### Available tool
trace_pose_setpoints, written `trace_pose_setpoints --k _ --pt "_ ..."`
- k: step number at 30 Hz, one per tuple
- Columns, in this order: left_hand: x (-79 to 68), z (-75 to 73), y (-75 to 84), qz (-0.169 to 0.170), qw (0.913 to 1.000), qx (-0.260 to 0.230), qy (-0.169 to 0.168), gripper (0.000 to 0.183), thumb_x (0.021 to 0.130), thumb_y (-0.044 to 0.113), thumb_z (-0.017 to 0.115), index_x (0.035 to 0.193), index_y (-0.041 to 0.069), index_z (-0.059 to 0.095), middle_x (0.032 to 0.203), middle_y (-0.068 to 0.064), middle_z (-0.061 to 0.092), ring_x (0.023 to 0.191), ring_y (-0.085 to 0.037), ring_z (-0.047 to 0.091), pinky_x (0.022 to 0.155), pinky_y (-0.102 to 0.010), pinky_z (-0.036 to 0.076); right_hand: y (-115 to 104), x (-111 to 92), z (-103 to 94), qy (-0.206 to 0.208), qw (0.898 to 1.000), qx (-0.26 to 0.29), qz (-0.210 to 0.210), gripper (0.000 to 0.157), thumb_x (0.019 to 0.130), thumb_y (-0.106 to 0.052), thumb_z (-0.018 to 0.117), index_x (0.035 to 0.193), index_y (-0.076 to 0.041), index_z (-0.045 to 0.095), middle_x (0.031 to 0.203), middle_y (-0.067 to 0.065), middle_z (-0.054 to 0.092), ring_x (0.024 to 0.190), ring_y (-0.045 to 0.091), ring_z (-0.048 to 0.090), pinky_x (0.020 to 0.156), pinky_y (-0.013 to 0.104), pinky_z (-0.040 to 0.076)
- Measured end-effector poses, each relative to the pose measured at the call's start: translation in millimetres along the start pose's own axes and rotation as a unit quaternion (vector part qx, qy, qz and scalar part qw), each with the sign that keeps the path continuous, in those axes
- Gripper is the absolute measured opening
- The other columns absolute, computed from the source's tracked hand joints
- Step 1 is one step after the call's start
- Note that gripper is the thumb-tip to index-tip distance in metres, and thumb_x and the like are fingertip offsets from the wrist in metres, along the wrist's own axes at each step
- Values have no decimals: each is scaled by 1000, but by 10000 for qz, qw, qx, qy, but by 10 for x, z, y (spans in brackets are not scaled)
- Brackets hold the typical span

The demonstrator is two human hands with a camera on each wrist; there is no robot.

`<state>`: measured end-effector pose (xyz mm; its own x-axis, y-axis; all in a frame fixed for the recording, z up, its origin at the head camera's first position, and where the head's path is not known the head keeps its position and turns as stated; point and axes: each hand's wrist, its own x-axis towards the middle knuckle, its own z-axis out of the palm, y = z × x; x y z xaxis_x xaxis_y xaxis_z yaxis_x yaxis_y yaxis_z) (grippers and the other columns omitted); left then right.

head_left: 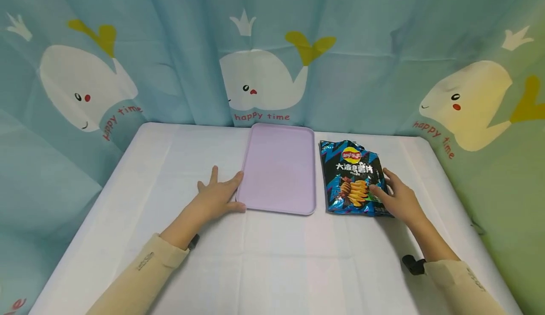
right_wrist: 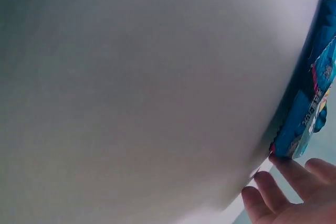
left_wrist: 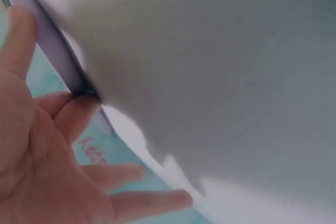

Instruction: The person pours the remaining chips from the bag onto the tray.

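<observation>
Beige sleeves (head_left: 132, 279) crossed the near part of the white-covered table (head_left: 294, 267) as I worked at two things at once. My left hand (head_left: 218, 199), fingers spread rather than clenched, touched the left edge of a lilac tray (head_left: 276, 173). My right hand (head_left: 399, 200) lay at the right side of a blue-and-black Lay's chip bag (head_left: 351, 175), thumb over its front; whether it pinched the bag, I could not tell. I judged the work barely begun: contact was made with both, but the bag lay just right of the tray, not on it, and neither appeared lifted.
</observation>
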<state>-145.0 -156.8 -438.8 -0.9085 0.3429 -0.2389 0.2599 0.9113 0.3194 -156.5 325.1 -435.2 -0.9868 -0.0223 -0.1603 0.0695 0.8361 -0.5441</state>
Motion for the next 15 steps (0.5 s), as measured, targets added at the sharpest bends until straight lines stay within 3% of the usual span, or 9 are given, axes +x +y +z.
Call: trace_pose_setpoints --k 4,7,11,15 --pt "-10 16 83 -22 9999 64 109 98 83 56 70 158 10 27 155 -10 42 150 -48 3 97 -87 14 19 -22 -10 290 9974 663 -27 82 102 -47 52 160 -4 14 146 38 41 132 56 41 101 70 37" --pt "-17 41 112 -74 9998 59 167 96 83 57 70 157 10 30 156 -11 41 152 -42 8 98 -87 13 3 -18 -10 482 9900 1328 20 77 103 -43 52 160 -5 16 144 36 43 129 53 45 98 65 42" --pt "-24 67 131 -51 9995 14 314 95 82 57 72 156 9 35 155 -15 41 152 -41 12 97 -86 16 -72 35 16 192 9718 2325 353 74 105 -37 49 161 -8 11 145 33 36 129 42 42 103 56 39" --pt "-38 72 144 11 9991 -78 423 94 81 55 75 154 8 38 154 -19 41 151 -41 15 97 -86 18 -140 102 77 -192 9554 2898 532 72 106 -25 48 162 -11 5 148 31 36 114 14 55 97 34 49"
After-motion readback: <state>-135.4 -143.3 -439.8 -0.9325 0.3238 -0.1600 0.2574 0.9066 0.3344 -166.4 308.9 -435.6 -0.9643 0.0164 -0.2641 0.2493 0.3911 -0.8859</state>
